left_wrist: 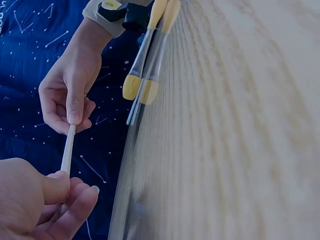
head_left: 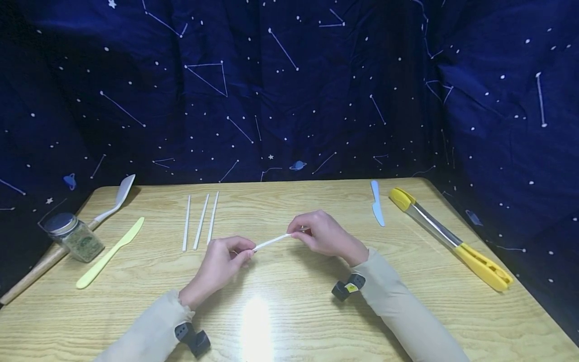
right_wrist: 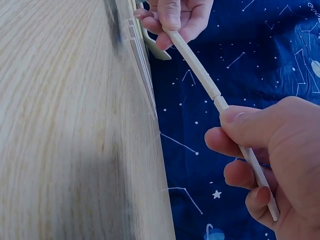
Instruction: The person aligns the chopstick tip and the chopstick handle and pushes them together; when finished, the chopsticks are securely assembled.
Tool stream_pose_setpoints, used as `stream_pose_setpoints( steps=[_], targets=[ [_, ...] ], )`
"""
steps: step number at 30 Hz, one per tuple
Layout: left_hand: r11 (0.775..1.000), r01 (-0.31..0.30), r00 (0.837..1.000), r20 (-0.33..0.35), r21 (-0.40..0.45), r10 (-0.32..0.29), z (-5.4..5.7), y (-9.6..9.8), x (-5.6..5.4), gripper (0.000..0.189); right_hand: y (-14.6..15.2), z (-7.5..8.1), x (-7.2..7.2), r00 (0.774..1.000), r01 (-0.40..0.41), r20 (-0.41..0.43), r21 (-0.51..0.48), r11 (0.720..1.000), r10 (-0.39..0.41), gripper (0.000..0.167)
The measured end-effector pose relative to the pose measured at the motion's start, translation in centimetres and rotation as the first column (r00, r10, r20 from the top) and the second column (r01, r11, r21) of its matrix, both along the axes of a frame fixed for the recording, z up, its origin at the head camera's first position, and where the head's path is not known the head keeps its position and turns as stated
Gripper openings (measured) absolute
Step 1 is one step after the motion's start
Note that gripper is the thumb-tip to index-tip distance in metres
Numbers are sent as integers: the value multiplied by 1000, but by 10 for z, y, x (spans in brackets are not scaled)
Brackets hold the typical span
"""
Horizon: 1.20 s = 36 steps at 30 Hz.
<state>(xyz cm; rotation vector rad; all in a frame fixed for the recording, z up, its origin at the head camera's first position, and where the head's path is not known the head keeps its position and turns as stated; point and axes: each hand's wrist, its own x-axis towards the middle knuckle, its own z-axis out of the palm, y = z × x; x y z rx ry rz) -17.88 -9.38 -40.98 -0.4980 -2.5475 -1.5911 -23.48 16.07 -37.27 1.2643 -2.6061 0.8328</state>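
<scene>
Both hands hold one thin white stick above the middle of the table. My left hand pinches its left end between thumb and fingers. Toward the other end, my right hand grips it with thumb and curled fingers. The right wrist view shows a break or joint across the stick just beyond the right thumb; whether the two parts are fully apart I cannot tell. Three similar white sticks lie side by side on the table, left of centre, beyond my left hand.
At the left lie a pale yellow knife, a glass jar of dried herbs with a metal lid, and a wooden-handled spatula. A light blue knife and yellow-tipped tongs lie right. A starry dark blue cloth surrounds the table.
</scene>
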Motion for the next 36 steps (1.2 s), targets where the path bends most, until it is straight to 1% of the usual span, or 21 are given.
stream_pose_setpoints(
  steps=[6, 9, 13, 14, 16, 18, 20, 23, 26, 29, 33, 36],
  targets=[
    [1000, 11, 999, -40, 16, -11, -1, 0, 1, 10, 0, 1, 1, 1000, -2, -7, -12, 1000, 2, 4],
    [999, 24, 999, -46, 28, -23, -2, 1, 2, 10, 0, 1, 1, 1000, 2, -10, -10, 1000, -2, 4],
    [997, 64, 997, -36, 43, -63, -2, 0, 1, 10, 0, 2, 1, 1000, 1, -4, -3, 1000, -1, 5],
    [996, 80, 996, -29, 46, -79, -2, 0, 1, 10, 0, 2, 1, 1000, -2, -3, -1, 1000, 2, 5],
    [990, 131, 991, -6, 55, -131, -3, -1, 0, 11, 1, 2, 0, 1000, -10, 1, 7, 1000, 10, 7],
    [979, 198, 980, 13, 56, -199, -4, -1, -1, 11, 1, 2, 0, 1000, -25, 3, 16, 1000, 25, 7],
    [961, 270, 962, 33, 53, -272, -5, -1, -2, 13, 0, 0, -1, 999, -50, 2, 24, 998, 50, 8],
    [938, 344, 937, 49, 32, -346, -6, -1, -2, 15, -3, -2, -1, 994, -106, 0, 19, 994, 106, 6],
    [920, 392, 916, 77, 25, -393, -6, -1, -2, 19, -6, -3, 1, 987, -160, 5, 0, 987, 160, 7],
    [905, 425, 901, 97, 10, -424, -5, 0, 0, 22, -9, -2, 5, 978, -206, 31, -23, 978, 206, 8],
    [894, 447, 891, 94, -19, -444, -4, 1, 2, 23, -13, 0, 9, 969, -242, 48, -25, 970, 243, 6],
    [880, 474, 876, 109, -14, -470, -4, 1, 3, 22, -16, 1, 12, 963, -264, 54, -9, 965, 264, 4]
  ],
)
